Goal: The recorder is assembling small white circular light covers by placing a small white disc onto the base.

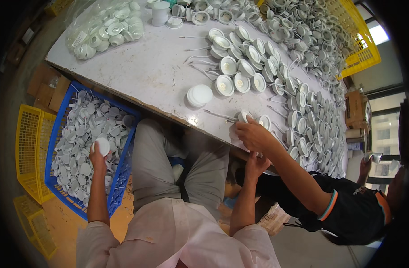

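At nine o'clock the left hand (97, 160) pinches a white disc (103, 145) above the blue crate (119, 190), while at four I cannot tell how the right hand (257, 166) grips.

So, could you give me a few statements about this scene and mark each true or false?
1. The person's left hand holds a round white disc. True.
2. The basket under that hand is red. False: the basket is blue.
3. A clear plastic bag of white parts lies on the table. True.
4. The short stack of white discs stands on the floor. False: the stack is on the table.
5. A co-worker's hand is over the table. True.
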The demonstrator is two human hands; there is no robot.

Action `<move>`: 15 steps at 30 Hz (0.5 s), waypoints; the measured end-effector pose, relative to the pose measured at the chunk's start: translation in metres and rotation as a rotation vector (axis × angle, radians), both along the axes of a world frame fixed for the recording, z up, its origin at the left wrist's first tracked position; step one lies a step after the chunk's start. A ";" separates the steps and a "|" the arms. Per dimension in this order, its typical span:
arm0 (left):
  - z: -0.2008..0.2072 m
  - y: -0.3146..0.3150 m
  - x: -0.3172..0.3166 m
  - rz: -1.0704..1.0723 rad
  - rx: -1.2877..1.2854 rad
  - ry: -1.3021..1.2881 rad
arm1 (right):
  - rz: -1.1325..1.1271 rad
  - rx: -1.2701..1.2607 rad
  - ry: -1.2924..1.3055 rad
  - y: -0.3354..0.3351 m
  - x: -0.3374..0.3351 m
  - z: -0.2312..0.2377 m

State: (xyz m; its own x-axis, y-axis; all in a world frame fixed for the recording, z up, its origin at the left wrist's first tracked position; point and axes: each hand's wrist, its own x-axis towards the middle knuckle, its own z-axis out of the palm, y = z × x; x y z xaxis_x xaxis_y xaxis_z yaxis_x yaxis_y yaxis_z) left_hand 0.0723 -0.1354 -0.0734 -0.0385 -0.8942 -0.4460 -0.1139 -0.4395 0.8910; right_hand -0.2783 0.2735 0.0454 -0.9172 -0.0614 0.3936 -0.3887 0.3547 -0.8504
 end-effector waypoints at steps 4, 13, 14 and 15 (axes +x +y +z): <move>-0.086 -0.042 0.111 -0.032 0.129 -0.144 | 0.064 -0.074 -0.058 -0.005 -0.024 -0.003; -0.139 -0.092 0.288 0.205 0.102 -0.177 | -0.068 0.502 0.075 -0.020 -0.078 0.005; -0.140 -0.100 0.298 0.206 0.014 -0.445 | -0.072 0.500 0.074 -0.020 -0.085 0.004; -0.141 -0.102 0.294 0.201 -0.068 -0.704 | -0.116 0.509 0.098 -0.020 -0.090 0.003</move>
